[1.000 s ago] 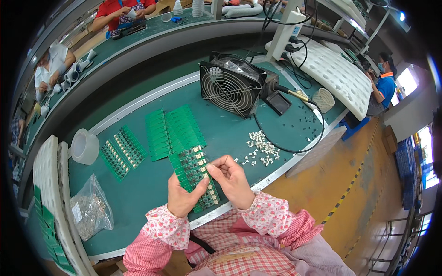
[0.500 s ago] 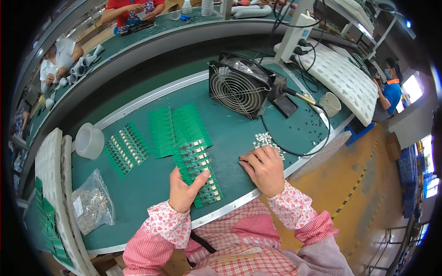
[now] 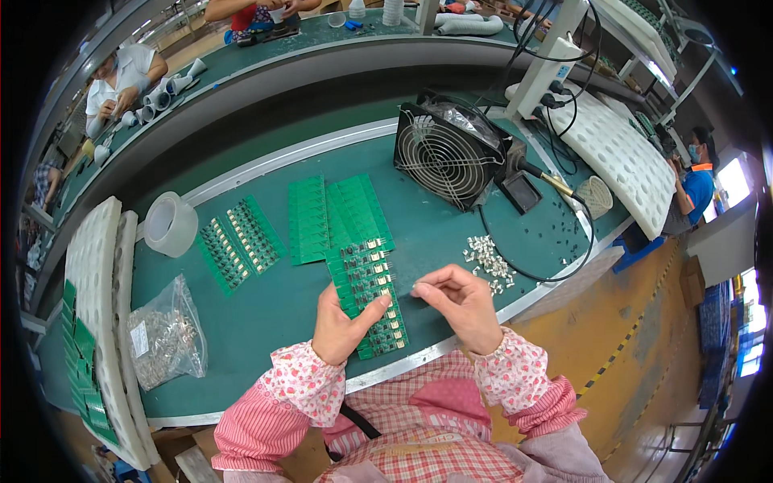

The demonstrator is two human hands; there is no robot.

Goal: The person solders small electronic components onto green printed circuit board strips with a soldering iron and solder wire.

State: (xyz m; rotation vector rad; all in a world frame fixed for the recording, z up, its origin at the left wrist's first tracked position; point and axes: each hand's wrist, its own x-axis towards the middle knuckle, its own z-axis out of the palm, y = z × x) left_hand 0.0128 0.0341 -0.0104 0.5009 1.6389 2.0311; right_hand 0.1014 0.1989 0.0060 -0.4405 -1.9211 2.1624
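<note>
My left hand [image 3: 342, 328] grips a green circuit board panel [image 3: 361, 278] near the table's front edge, thumb on top. Rows of small white connectors and black parts line the panel, with thin pins along its right edge. Just right of it, my right hand [image 3: 469, 307] pinches a tiny pale part [image 3: 415, 291] between thumb and forefinger; its exact kind is too small to make out. Behind that hand lies a loose pile of small white and silver connectors [image 3: 488, 259]. Bare green panels [image 3: 353, 211] overlap beyond the held one, and two populated panels [image 3: 241, 243] rest to the left.
A black fan [image 3: 449, 157] with a wire guard stands at the back, beside a soldering iron [image 3: 555, 185] whose cable loops across the right side. On the left are a tape roll [image 3: 171, 225], a bag of metal parts [image 3: 167, 342] and white foam trays [image 3: 90, 266]. Other people work beyond.
My right hand has lifted from beside the connector pile and moved toward the held panel, a tiny part now showing at its fingertips. The left hand keeps its grip; the whole view has shifted slightly.
</note>
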